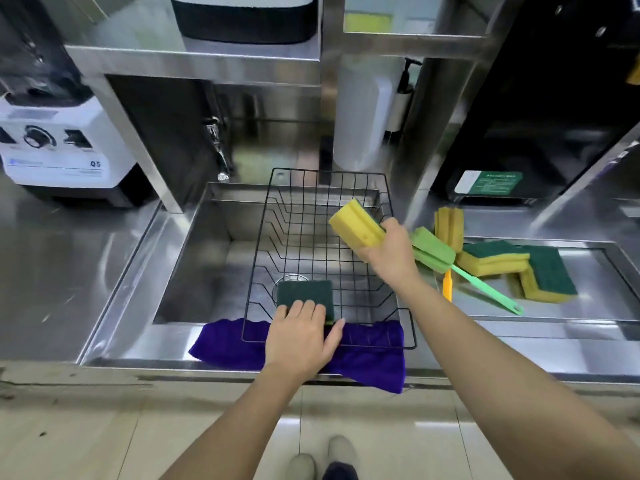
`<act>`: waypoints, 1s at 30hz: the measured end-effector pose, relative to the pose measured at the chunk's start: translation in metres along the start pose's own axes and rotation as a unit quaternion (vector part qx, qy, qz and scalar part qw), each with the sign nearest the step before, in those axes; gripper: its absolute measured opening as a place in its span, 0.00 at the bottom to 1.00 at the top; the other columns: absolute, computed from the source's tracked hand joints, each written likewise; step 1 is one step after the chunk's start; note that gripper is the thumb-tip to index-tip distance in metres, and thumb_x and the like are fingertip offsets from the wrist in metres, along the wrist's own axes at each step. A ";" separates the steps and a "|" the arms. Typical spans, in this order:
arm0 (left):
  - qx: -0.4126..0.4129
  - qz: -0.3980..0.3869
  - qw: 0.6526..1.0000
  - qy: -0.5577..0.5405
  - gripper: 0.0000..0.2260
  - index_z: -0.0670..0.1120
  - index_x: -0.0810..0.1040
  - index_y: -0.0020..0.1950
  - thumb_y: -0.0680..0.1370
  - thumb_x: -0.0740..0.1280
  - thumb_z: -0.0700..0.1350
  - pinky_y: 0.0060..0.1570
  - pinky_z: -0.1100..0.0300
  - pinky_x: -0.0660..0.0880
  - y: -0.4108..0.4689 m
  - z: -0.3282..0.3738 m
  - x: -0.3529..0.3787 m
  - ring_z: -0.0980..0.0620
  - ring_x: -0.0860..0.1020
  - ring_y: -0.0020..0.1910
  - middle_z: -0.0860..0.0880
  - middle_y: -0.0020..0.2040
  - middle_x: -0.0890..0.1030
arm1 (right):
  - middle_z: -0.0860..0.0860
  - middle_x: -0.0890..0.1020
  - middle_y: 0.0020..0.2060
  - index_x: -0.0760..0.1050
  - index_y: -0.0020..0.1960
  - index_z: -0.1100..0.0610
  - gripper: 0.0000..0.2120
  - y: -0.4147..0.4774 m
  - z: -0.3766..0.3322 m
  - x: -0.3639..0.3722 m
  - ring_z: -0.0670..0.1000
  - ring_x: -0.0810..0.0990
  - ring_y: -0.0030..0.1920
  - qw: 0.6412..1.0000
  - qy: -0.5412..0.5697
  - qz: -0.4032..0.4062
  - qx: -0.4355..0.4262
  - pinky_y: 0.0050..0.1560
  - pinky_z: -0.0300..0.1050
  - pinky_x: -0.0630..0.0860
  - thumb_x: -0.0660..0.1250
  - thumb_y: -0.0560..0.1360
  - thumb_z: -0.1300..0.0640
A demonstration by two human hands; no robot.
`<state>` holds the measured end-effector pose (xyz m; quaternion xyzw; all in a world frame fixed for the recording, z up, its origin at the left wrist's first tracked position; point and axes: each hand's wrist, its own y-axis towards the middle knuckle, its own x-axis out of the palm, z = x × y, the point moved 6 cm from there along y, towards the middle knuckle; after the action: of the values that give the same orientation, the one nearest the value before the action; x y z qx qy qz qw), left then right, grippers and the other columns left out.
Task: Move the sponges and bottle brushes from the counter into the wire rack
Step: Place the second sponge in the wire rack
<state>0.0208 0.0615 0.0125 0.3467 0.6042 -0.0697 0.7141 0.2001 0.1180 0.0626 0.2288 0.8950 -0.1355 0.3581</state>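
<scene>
**Two sponges in hand at the wire rack**

Wire rack point(332, 209): black, sits across the steel sink point(194, 258), its near edge resting on a purple cloth point(363, 355) draped over the sink's near rim.

Left hand point(301, 336): palm down at the near edge of the rack, fingers laid flat over a green-topped sponge point(304, 294). The sponge lies inside the rack at its near side, green scouring face up, with a thin yellow edge visible at its right. Thumb spread out to the right over the cloth. Whether the fingers actually pinch the sponge or only press on it cannot be told from this angle.

Right hand point(391, 251): raised over the right side of the rack, closed around a yellow sponge point(356, 223), which tilts up and to the left, above the wire.

On the counter point(519, 327), right of the sink:
- green bottle brush point(433, 249), foam head just beside the right hand, handle running near-right
- yellow bottle brush point(449, 226), foam head farther back, orange handle partly hidden by the right forearm
- stack of sponges point(540, 271), yellow with green faces, leaning unevenly

Far left: a white blender base point(59, 150).
</scene>
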 end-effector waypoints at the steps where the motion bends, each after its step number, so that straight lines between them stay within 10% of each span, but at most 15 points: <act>1: -0.003 0.000 1.000 0.001 0.21 0.44 0.74 0.35 0.77 0.55 0.57 0.35 0.53 0.70 0.000 -0.001 0.000 0.44 0.74 0.33 0.46 0.32 0.75 | 0.61 0.72 0.57 0.68 0.59 0.64 0.21 -0.001 -0.005 0.008 0.55 0.72 0.47 1.000 -0.011 -0.007 -0.012 0.44 0.43 0.66 0.71 0.70 0.60; 13: 0.011 0.059 0.998 0.000 0.18 0.44 0.74 0.34 0.78 0.58 0.54 0.30 0.56 0.66 -0.006 0.001 0.002 0.47 0.72 0.31 0.47 0.30 0.73 | 0.59 0.60 0.70 0.62 0.70 0.59 0.28 -0.025 -0.013 0.098 0.63 0.76 0.56 0.957 -0.176 -0.158 -0.166 0.51 0.52 0.74 0.60 0.71 0.71; 17: 0.004 0.064 0.998 0.001 0.17 0.45 0.73 0.34 0.78 0.58 0.53 0.31 0.56 0.66 -0.006 0.001 0.001 0.46 0.72 0.31 0.47 0.31 0.73 | 0.57 0.67 0.67 0.67 0.69 0.59 0.23 -0.017 -0.008 0.101 0.56 0.71 0.64 0.969 -0.038 -0.223 -0.094 0.60 0.39 0.66 0.63 0.74 0.63; 23: 0.003 0.073 0.997 -0.004 0.17 0.45 0.73 0.33 0.77 0.59 0.53 0.29 0.57 0.66 -0.006 0.002 0.001 0.47 0.71 0.30 0.48 0.30 0.72 | 0.54 0.78 0.45 0.73 0.44 0.58 0.07 -0.003 0.011 0.099 0.52 0.76 0.46 0.943 0.195 -0.213 0.167 0.48 0.46 0.77 0.70 0.73 0.56; 30: 0.008 0.077 0.997 -0.003 0.16 0.45 0.72 0.33 0.77 0.59 0.53 0.28 0.57 0.65 -0.006 0.002 0.001 0.47 0.71 0.30 0.48 0.30 0.72 | 0.55 0.74 0.53 0.66 0.55 0.59 0.20 0.010 0.026 0.096 0.56 0.73 0.58 0.891 0.367 -0.091 0.250 0.62 0.50 0.69 0.73 0.69 0.62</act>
<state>0.0200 0.0562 0.0091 0.3975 0.5728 -0.0205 0.7166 0.1593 0.1457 -0.0242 0.2619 0.9160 -0.2933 -0.0790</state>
